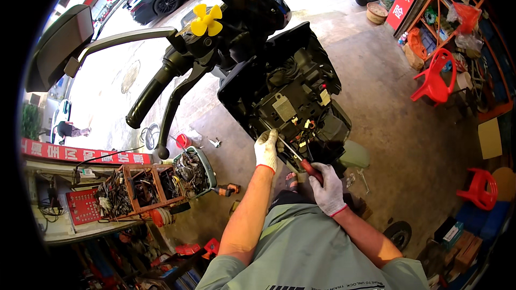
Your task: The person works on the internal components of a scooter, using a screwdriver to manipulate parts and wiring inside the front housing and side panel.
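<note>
screwdriver [311,171] in right hand [329,189], black casing edges [241,87] near, wide floor [406,147] rightward

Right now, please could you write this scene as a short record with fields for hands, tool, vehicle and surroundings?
left hand: gloved, beside the far end of the screwdriver; contact unclear
right hand: gloved, gripping the screwdriver's red handle
tool: screwdriver, shaft pointing toward the opened scooter
vehicle: scooter, front body open, inner parts exposed
handlebar: yellow propeller near its mirror arm
floor, left: orange-and-black power tool
right side: red chairs
</note>
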A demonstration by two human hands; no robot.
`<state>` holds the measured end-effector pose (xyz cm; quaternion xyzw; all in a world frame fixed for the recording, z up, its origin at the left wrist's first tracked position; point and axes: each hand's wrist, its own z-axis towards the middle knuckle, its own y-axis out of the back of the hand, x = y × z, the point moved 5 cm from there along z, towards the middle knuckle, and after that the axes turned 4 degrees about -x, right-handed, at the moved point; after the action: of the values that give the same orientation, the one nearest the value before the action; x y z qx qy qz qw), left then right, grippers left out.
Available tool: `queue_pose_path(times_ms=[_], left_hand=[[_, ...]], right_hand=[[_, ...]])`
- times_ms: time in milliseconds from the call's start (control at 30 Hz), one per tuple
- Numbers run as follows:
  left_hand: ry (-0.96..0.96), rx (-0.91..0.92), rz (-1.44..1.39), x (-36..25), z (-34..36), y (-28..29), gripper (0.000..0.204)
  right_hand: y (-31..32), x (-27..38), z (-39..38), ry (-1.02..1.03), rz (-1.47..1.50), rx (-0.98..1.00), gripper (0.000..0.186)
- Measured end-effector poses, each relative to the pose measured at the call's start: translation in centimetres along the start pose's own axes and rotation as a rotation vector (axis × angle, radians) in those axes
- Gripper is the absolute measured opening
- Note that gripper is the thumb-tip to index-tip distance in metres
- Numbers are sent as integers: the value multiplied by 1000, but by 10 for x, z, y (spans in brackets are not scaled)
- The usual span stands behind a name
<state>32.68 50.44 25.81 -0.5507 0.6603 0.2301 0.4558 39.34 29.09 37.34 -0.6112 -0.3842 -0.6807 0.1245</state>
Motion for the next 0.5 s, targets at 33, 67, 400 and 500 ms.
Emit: queue_pose_path(times_ms=[33,67,400,500], left_hand=[[-3,2,2,0,1,1,24],[-6,4,4,0,1,1,24],[-17,-23,8,-2,0,0,23],[-26,-18,4,-2,-1,-1,21]], right_hand=[[-1,-1,0,4,14,-9,28],[-1,-1,0,8,29,-17,28],[-12,-37,2,-384,526,27,28],[-12,-40,3,-524,675,55,27]])
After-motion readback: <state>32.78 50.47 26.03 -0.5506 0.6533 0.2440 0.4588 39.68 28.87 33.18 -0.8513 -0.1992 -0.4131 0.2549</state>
